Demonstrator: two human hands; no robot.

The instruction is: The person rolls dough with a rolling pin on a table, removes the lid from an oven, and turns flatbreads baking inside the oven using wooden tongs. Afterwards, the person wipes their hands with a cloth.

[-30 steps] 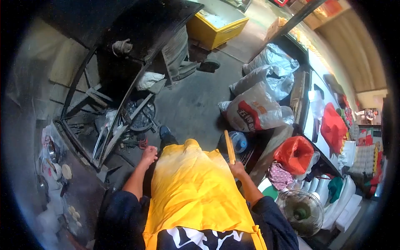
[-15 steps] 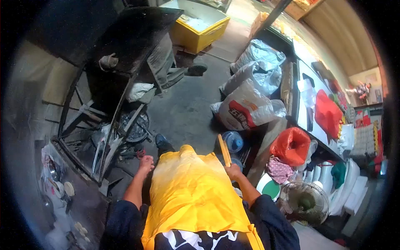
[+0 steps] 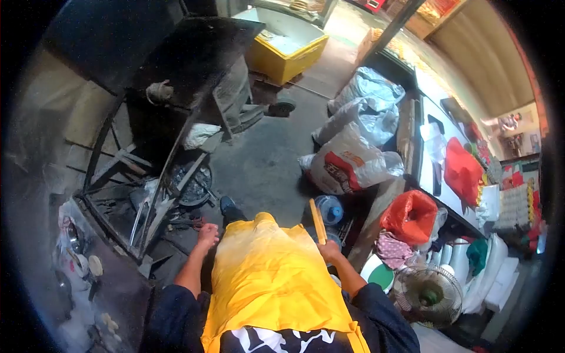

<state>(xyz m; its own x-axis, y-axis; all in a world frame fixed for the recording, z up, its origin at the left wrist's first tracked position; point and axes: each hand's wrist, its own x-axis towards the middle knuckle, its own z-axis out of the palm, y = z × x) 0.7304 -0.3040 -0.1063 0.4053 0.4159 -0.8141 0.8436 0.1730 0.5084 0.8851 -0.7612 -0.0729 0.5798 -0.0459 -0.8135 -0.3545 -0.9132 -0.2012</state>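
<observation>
My left hand (image 3: 208, 235) hangs at the left side of my yellow apron (image 3: 271, 270), its fingers curled into a loose fist with nothing showing in it. Just beyond it, low down, is a small red thing (image 3: 199, 224) too unclear to name. On the other side of the apron, my right hand (image 3: 331, 251) is closed around the lower end of a flat yellow wooden stick (image 3: 318, 221), which points up and forward. Past the stick stands a clear blue water bottle (image 3: 331, 210), apart from the hand.
At left stands a dark metal frame (image 3: 159, 194) with a pan of ash (image 3: 191, 185) beneath. White sacks (image 3: 347, 159) line the right side of the grey floor (image 3: 265, 156). A fan (image 3: 428, 296) and a red bag-lined bin (image 3: 411, 217) are near right; a yellow tub (image 3: 288, 62) is ahead.
The view has tilted up slightly, so the surroundings sit a little lower. The stick in my right hand stands a bit lower in view. Both hands keep their hold and shape.
</observation>
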